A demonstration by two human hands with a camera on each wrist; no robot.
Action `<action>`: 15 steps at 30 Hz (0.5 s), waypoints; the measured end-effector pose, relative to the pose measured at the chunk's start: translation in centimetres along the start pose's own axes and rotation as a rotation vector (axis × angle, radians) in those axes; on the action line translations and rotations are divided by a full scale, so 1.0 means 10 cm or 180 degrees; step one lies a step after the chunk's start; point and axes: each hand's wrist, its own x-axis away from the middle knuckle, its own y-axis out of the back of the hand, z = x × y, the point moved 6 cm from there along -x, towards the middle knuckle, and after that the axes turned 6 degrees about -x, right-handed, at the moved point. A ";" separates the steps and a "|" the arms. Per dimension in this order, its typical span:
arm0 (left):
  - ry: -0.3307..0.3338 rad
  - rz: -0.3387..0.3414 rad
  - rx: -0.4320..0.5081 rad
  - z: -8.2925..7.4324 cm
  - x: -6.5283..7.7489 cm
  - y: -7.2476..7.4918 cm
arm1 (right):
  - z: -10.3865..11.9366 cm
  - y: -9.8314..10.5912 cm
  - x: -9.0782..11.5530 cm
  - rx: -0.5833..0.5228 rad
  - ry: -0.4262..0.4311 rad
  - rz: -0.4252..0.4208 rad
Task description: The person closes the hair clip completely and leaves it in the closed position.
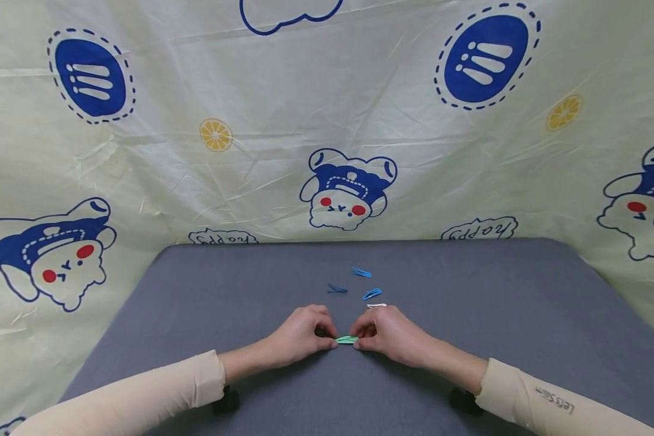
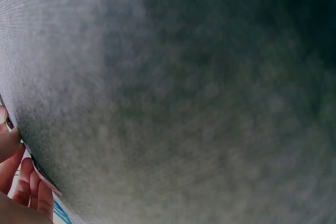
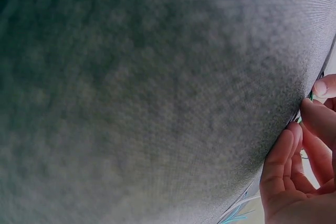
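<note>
A slim, bright green bundle of thin strands (image 1: pixel 347 340) lies sideways between the two hands, close over the grey table. At its left end, the thumb and fingertips of my left hand (image 1: pixel 301 335) pinch it. The thumb and curled fingers of my right hand (image 1: pixel 395 336) grip the other end. Only a sliver of green shows between fingers in the right wrist view, where my right hand (image 3: pixel 286 182) fills the lower right corner. In the left wrist view, fingers (image 2: pixel 9 145) appear at the left edge, and the green bundle is mostly hidden.
Beyond the hands lie two bright blue bundles (image 1: pixel 361 272), a dark blue one (image 1: pixel 337 289) and a white one (image 1: pixel 376 306) partly behind my right hand. The grey table (image 1: pixel 207 290) ends at a printed cloth (image 1: pixel 272 181) hanging behind it.
</note>
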 end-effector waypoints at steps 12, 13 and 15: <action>-0.0091 0.0076 -0.0011 -0.02 0.01 0.02 | -0.01 0.01 0.02 -0.0072 -0.0037 0.0082; -0.0102 0.0088 0.0011 -0.02 0.01 0.03 | -0.01 0.01 0.02 -0.0092 -0.0043 0.0084; -0.0121 0.0093 0.0053 -0.01 0.02 0.05 | -0.01 0.02 0.04 -0.0161 -0.0034 0.0085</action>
